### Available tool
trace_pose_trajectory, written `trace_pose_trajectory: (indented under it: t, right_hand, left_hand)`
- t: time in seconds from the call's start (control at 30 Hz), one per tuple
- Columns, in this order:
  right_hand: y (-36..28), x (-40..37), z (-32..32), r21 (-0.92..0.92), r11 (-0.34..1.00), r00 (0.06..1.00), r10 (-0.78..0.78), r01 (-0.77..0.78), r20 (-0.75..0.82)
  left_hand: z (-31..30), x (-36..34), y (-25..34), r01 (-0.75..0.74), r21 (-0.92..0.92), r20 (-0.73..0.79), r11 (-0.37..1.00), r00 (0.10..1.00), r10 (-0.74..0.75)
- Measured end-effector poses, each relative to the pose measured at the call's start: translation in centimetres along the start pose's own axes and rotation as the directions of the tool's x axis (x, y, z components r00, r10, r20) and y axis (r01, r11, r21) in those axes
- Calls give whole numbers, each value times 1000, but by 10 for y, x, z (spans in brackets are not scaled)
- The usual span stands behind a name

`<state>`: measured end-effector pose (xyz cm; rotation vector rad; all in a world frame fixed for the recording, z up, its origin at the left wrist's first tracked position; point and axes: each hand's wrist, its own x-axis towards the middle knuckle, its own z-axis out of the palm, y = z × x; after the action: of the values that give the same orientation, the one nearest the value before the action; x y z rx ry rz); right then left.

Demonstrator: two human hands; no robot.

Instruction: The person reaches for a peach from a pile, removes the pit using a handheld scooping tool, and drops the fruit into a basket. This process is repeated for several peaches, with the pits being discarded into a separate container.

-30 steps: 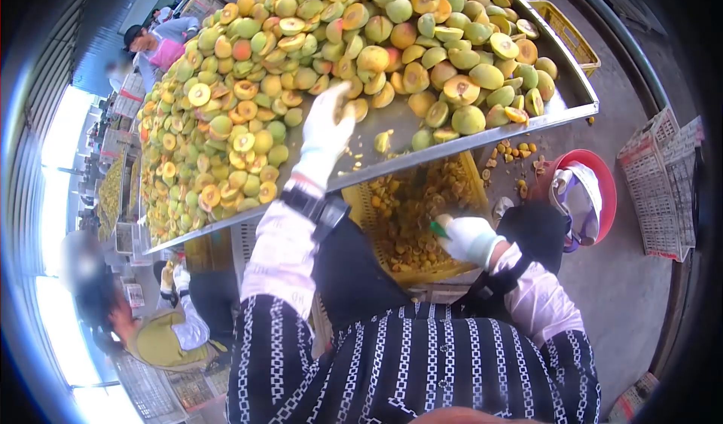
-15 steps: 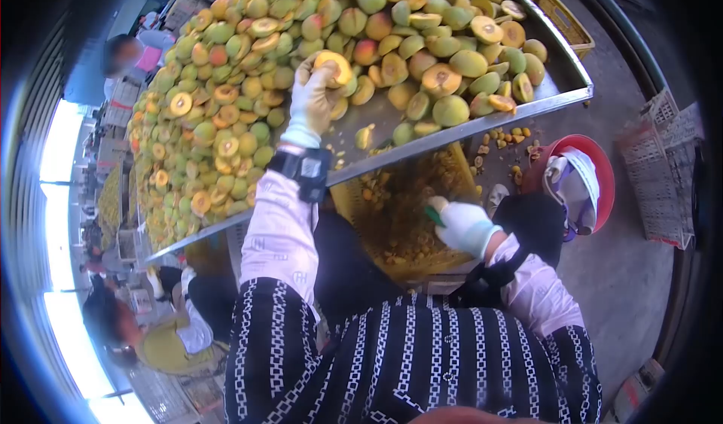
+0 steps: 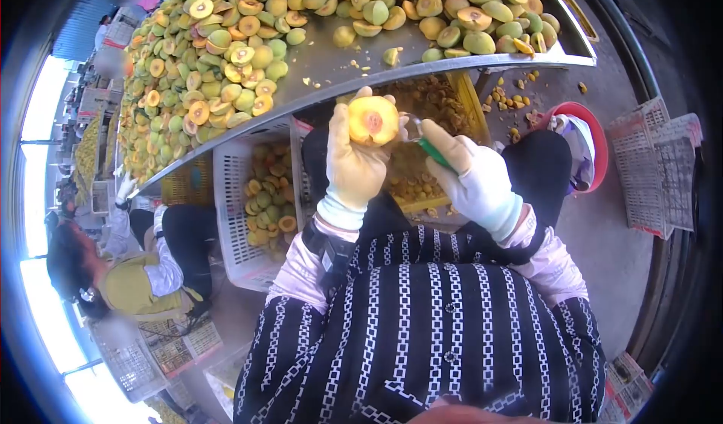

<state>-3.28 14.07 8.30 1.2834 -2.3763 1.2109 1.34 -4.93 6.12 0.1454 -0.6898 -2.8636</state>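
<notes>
Yellow peach half held just below the front rim of the long steel bench

Cut face up, with a reddish hollow at its centre, the peach half sits a little below the bench's front rim. The left hand, in a yellow-stained white glove, is closed around the fruit's underside, with the thumb and fingertips curled over its edge. The right hand, in a cleaner white glove, is clenched round a green-handled tool. The tool's pale tip reaches to the right edge of the fruit; whether it touches cannot be told.

On the bench lies a deep heap of green-yellow peaches, some whole and many halved. It covers the left and far parts, and a strip of bare steel shows along the front rim.

Under the bench, towards its left half, stands a white slatted plastic crate part-filled with peaches. Under its right half is a yellow plastic crate holding orange-brown scraps.

On the concrete floor past the bench's right end are scattered peach stones and a round red tub. Farther right stand stacked white mesh crates.

Below the bench's left end a co-worker in a yellow-green vest crouches low.
</notes>
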Motion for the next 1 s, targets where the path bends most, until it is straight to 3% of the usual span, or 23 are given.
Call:
trace_pose_trajectory:
  t: [0.07,0.1,0.43,0.5,0.63,0.73,0.8,0.87,0.93,1.0]
  right_hand:
    - [-10,-3,1,-46,999,1000,-13,13,-6]
    - [-14,-5,2,-70,998,1000,-5,6,7]
    - [-37,-15,7,-175,985,998,15,-5,60]
    - [-40,-18,11,-205,979,997,7,8,75]
    - [-47,-22,17,-221,975,988,7,28,157]
    - [-50,-23,18,-253,967,976,13,43,217]
    - [-49,-27,22,-292,956,965,36,44,261]
    - [-46,-30,31,-119,993,979,49,-26,196]
    - [-46,-29,39,-10,999,986,40,-39,164]
    - [-46,-24,44,102,994,992,34,-47,122]
  left_hand:
    - [10,-11,-8,-123,319,-59,940,987,149]
    - [15,-17,-10,-130,361,-34,923,988,153]
    - [17,-33,-20,-173,389,53,905,985,165]
    - [15,-32,-25,-143,376,-85,916,979,187]
    - [17,-33,-22,-95,241,-138,966,982,131]
    - [17,-32,-12,-38,278,-156,960,984,84]
    - [11,-26,-6,65,548,-161,834,987,29]
    - [14,-26,-7,50,551,-190,833,979,67]
    - [7,-23,-15,-273,689,-81,671,891,446]
    - [-2,-23,-15,-275,668,-47,691,912,408]
